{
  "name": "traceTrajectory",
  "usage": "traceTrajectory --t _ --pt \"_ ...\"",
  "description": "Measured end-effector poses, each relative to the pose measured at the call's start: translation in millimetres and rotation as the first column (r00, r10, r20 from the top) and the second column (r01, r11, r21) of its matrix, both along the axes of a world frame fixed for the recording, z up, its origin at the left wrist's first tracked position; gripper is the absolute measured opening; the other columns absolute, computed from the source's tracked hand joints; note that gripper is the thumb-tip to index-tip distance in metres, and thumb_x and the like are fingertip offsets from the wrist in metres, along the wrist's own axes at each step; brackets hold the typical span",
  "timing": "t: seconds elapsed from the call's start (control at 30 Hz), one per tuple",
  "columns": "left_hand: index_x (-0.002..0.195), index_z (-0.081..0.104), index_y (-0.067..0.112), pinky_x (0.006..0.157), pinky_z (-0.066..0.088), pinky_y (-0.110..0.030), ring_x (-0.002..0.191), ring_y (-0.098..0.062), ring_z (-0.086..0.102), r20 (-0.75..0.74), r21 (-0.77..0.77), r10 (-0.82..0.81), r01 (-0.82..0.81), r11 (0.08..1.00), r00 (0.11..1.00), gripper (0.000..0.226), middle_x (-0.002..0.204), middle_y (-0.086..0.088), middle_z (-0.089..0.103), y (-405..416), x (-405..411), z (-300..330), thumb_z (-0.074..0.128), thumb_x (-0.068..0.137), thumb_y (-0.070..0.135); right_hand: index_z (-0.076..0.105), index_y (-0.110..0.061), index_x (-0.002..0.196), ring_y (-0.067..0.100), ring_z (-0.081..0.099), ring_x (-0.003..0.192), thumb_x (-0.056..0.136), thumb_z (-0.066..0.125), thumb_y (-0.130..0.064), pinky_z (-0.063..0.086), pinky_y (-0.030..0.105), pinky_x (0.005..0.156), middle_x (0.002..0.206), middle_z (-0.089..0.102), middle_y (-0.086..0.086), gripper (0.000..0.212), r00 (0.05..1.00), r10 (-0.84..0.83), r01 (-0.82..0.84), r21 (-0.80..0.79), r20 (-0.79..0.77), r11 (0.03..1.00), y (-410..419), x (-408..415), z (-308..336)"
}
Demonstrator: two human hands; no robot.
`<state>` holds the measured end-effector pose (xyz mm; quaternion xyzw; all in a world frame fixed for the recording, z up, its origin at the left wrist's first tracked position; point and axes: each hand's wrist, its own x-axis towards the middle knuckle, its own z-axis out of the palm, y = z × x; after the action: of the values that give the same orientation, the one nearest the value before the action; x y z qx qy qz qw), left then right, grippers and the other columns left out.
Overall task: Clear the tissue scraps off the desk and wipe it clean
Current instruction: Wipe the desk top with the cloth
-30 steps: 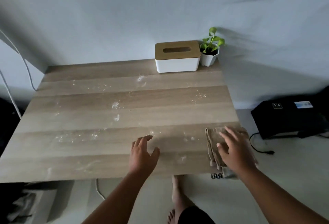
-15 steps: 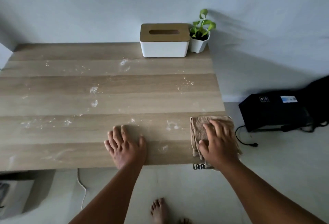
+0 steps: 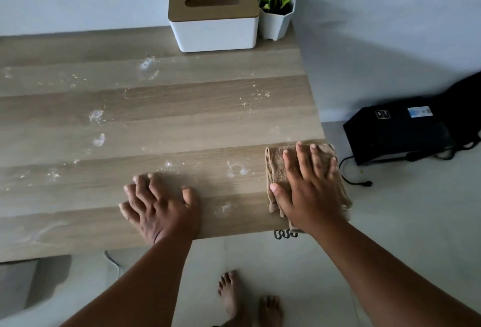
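A person stands at the near edge of a pale wooden desk (image 3: 161, 129), seen from above. The right hand (image 3: 309, 191) lies flat, fingers straight and slightly spread, pressing down on a folded tan cloth (image 3: 277, 168) at the desk's near right corner; nothing is curled around the cloth, and the thumb rests along its left side. The cloth reaches the desk's right edge and hangs slightly over the near edge, where a small looped tag (image 3: 285, 234) shows below. The left hand (image 3: 158, 204) rests palm down on bare wood near the near edge, to the left of the cloth and apart from it, fingers loosely bent with the tips touching the surface, holding nothing. Small white tissue scraps (image 3: 97, 129) and crumbs are scattered over the desk: a few between the two hands, more towards the middle and left, and fine specks near the right edge. At the far edge, against the wall, stand a white tissue box (image 3: 214, 28) with a wooden lid and, just beside it at the far right corner, a small potted plant (image 3: 277, 18). The wide middle of the desk carries only scraps. On the floor to the right sits a black box (image 3: 395, 131) with a cable; bare feet (image 3: 247, 298) show below the desk.
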<state>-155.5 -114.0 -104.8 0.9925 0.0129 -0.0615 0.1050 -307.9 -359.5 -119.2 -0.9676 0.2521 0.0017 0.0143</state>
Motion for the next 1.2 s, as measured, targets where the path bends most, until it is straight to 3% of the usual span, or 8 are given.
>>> traceTrajectory --t 0.13,0.3,0.5,0.67,0.87,1.03,1.2 --pt "0.158 0.022 0.016 0.127 -0.003 -0.053 0.158 -0.027 -0.003 0.000 -0.002 0.009 -0.009 1.000 1.000 0.089 0.169 -0.010 0.012 -1.5 -0.5 1.2 0.033 0.085 0.066 0.017 -0.028 0.164 0.039 0.001 0.159 0.094 0.025 -0.074 0.008 0.072 0.120 0.173 0.006 0.012 0.084 0.999 -0.029 0.029 0.022 -0.024 0.999 -4.0 31.2 0.1" --pt "0.164 0.005 0.021 0.127 -0.007 -0.053 0.159 -0.024 -0.013 -0.023 0.024 -0.011 0.012 1.000 1.000 0.090 0.173 -0.005 -0.004 0.5 1.7 -1.1 0.026 0.091 0.070 0.015 -0.030 0.164 0.040 -0.005 0.158 0.094 0.008 -0.079 0.002 0.072 0.119 0.173 0.001 0.012 0.086 1.000 -0.015 0.017 0.089 -0.023 0.996 13.9 89.8 3.7" --pt "0.165 0.002 0.023 0.127 -0.009 -0.053 0.158 -0.023 -0.016 -0.053 0.032 -0.011 0.012 0.999 0.999 0.092 0.173 -0.004 -0.009 -0.4 2.6 3.3 0.023 0.091 0.073 0.025 -0.028 0.162 0.040 0.001 0.159 0.095 0.032 -0.074 0.006 0.072 0.119 0.173 0.009 0.012 0.082 0.991 0.129 -0.132 0.104 0.036 0.986 50.8 75.2 2.5" --pt "0.165 0.004 0.021 0.127 -0.008 -0.054 0.158 -0.022 -0.018 -0.086 0.021 -0.004 0.006 1.000 0.996 0.092 0.173 -0.003 -0.010 -2.5 3.9 11.9 0.032 0.092 0.071 0.025 -0.027 0.163 0.032 0.004 0.160 0.100 0.032 -0.069 0.016 0.066 0.121 0.173 0.010 0.005 0.076 0.960 0.274 -0.277 0.075 0.058 0.958 27.5 18.0 4.4" --pt "0.163 0.006 0.020 0.126 -0.006 -0.058 0.158 -0.026 -0.016 -0.050 0.049 -0.016 0.019 0.999 0.999 0.092 0.173 -0.007 -0.004 -2.2 4.9 1.1 0.032 0.090 0.071 0.029 -0.032 0.161 0.031 0.007 0.160 0.091 0.035 -0.081 0.015 0.065 0.122 0.173 0.012 0.003 0.086 0.982 0.190 -0.191 0.088 0.023 0.978 6.6 26.0 8.6" --pt "0.163 0.008 0.020 0.126 -0.006 -0.058 0.159 -0.026 -0.014 -0.027 0.036 -0.017 0.018 0.999 0.999 0.092 0.173 -0.007 -0.002 -0.1 4.5 -2.7 0.030 0.089 0.071 0.007 -0.035 0.164 0.038 -0.013 0.158 0.089 0.015 -0.086 -0.001 0.072 0.119 0.173 -0.009 0.007 0.091 0.993 0.030 -0.015 0.129 -0.117 0.992 11.5 104.6 15.8" --pt "0.162 0.009 0.019 0.126 -0.005 -0.058 0.159 -0.026 -0.013 -0.031 0.032 -0.010 0.011 0.999 0.999 0.091 0.173 -0.008 -0.001 -0.1 5.6 -3.2 0.031 0.090 0.070 0.022 -0.028 0.163 0.044 -0.005 0.157 0.094 0.022 -0.078 0.003 0.075 0.116 0.173 0.004 0.014 0.084 0.998 0.035 -0.028 0.117 -0.052 0.993 50.9 126.3 14.4"
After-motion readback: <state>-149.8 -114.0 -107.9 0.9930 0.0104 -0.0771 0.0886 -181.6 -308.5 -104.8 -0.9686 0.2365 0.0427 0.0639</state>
